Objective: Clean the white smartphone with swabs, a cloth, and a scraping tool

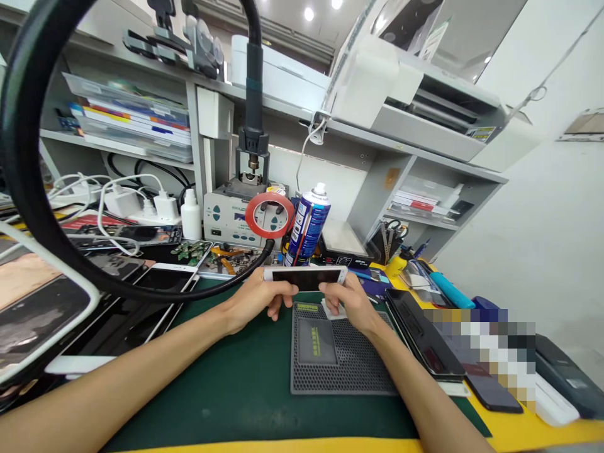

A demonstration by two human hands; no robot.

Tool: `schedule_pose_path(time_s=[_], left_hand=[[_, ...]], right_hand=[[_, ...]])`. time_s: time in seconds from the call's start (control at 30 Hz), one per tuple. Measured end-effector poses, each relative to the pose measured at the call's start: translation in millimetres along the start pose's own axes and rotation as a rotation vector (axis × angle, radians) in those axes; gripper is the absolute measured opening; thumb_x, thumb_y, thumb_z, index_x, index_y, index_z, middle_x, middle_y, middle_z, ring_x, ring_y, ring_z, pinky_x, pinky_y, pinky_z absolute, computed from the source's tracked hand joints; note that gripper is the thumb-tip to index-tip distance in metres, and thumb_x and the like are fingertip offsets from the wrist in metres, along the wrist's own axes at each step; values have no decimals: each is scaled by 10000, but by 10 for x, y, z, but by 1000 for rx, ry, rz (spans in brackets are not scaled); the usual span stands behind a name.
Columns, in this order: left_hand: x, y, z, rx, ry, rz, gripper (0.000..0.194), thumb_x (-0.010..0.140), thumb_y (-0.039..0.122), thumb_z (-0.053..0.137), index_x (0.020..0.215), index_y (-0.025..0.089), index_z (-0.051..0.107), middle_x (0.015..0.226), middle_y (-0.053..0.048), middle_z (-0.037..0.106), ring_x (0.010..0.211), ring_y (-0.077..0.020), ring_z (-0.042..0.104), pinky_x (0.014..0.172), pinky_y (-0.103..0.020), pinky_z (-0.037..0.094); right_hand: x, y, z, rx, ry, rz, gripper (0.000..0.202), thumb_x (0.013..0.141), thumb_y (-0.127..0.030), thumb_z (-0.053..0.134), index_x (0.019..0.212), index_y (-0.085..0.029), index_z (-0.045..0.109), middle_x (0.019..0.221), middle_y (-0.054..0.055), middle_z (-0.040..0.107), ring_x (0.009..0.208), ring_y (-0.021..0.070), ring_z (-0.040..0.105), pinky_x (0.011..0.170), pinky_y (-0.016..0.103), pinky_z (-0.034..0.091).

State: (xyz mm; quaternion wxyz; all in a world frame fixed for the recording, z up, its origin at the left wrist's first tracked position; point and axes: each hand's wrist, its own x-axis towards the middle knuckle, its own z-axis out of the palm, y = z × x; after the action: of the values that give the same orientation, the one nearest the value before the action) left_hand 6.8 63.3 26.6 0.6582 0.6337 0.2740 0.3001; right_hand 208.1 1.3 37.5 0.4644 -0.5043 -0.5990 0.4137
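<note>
A white-framed phone (307, 279) with a dark screen is held sideways in both hands, above the far part of the green mat (207, 377). My left hand (261, 298) grips its left end, the thumb on the front face. On its right end my right hand (346, 298) is closed, the thumb also over the front. Below the phone lies a grey textured pad (344, 362), with a small white piece (334, 309) at its top edge, partly behind my right fingers.
A thick black hose (141, 289) loops across the left side. Behind the phone stand a blue spray can (309, 223), a red tape roll (270, 215) and a grey machine (229, 217). Dark phones (425, 333) lie at right; more devices (132, 308) lie at left.
</note>
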Motion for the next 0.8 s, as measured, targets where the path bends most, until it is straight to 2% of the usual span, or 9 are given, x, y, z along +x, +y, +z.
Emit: schedule_pose_path(time_s=[0.07, 0.2, 0.27, 0.37, 0.47, 0.53, 0.67, 0.77, 0.8], left_hand=[[-10, 2, 7, -37, -2, -23, 231, 779, 289, 638, 620, 134, 573, 526, -24, 580, 380, -79, 405, 463, -244, 424], [-34, 59, 53, -197, -5, -94, 295, 851, 407, 582, 811, 118, 629, 460, -13, 554, 348, -72, 330, 459, -248, 437], [-37, 94, 70, -309, -3, -138, 332, 881, 438, 535, 878, 118, 624, 507, -27, 585, 358, -80, 359, 462, -258, 456], [-28, 117, 67, -464, -3, -184, 237, 883, 349, 535, 890, 121, 600, 579, -44, 622, 381, -96, 433, 475, -271, 487], [-12, 108, 44, -553, 5, -212, 164, 867, 269, 547, 856, 111, 591, 576, -46, 623, 385, -101, 467, 492, -283, 514], [-2, 101, 28, -588, 8, -231, 152, 865, 255, 549, 838, 111, 589, 581, -51, 630, 385, -99, 473, 491, -282, 521], [13, 110, 7, -655, 37, -298, 163, 863, 248, 540, 748, 134, 562, 551, -43, 611, 374, -94, 470, 463, -259, 515], [14, 123, 3, -716, 61, -350, 179, 861, 236, 533, 709, 142, 544, 538, -39, 601, 376, -94, 477, 473, -259, 528], [13, 126, 4, -737, 62, -365, 181, 862, 233, 531, 708, 139, 544, 543, -42, 604, 380, -95, 482, 485, -265, 536]], right_hand=[[1, 3, 17, 97, -17, 45, 434, 854, -425, 556, 514, -202, 405, 430, -54, 372, 387, 103, 395, 459, 256, 347], [30, 17, 50, 263, 59, 172, 555, 875, -604, 467, 503, -192, 463, 357, -50, 351, 327, 120, 406, 406, 260, 354], [40, 8, 54, 370, 58, 254, 544, 868, -607, 471, 523, -188, 495, 340, -56, 345, 311, 120, 387, 393, 260, 362], [39, -25, 48, 493, -16, 348, 543, 871, -552, 481, 469, -187, 476, 329, -46, 354, 308, 115, 388, 404, 264, 388], [33, -50, 45, 518, -63, 407, 567, 869, -531, 478, 425, -178, 483, 317, -38, 343, 306, 116, 404, 400, 260, 390], [41, -44, 49, 477, -20, 410, 567, 868, -557, 471, 452, -173, 507, 319, -34, 361, 304, 120, 417, 394, 257, 389], [93, 18, 45, 329, 159, 338, 515, 858, -598, 453, 685, -141, 616, 490, 40, 582, 376, 155, 544, 369, 249, 396], [128, 52, 16, 265, 284, 192, 340, 805, -404, 539, 1001, -147, 642, 750, 72, 699, 555, 204, 664, 401, 258, 455], [133, 55, 4, 248, 314, 141, 357, 768, -320, 549, 1074, -156, 632, 828, 77, 713, 636, 218, 686, 434, 266, 486]])
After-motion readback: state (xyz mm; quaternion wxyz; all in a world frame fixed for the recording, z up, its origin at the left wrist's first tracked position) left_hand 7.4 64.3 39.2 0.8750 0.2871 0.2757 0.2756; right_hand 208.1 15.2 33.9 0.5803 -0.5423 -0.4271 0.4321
